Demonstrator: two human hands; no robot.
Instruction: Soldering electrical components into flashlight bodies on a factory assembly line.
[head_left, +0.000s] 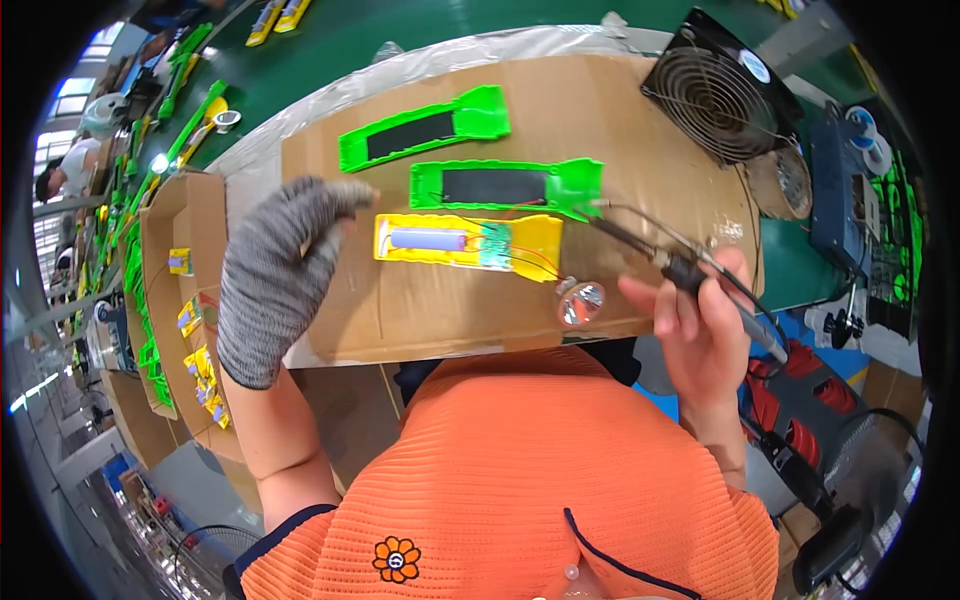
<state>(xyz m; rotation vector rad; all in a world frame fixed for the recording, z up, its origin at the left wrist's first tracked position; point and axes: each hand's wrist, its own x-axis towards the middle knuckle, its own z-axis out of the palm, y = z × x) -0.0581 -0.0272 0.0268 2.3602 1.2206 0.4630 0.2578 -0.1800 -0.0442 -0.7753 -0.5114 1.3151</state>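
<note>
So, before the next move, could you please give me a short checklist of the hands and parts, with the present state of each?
1. Right hand holding the soldering iron: ok.
2. Right hand gloved: not ok, it is bare.
3. Left hand free: ok, nothing visible in its grasp.
4. Cylindrical battery cell inside the yellow housing: ok.
5. Lamp reflector wire joints sound: cannot tell, too small.
6. Iron tip clear of the nearer green housing: cannot tell, blurred.

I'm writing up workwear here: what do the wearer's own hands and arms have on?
The left hand wears a grey, dark-streaked knit glove that leaves fingertips bare. The right hand shows no glove. The left sleeve is short, orange and ribbed, with a dark edge.
</note>
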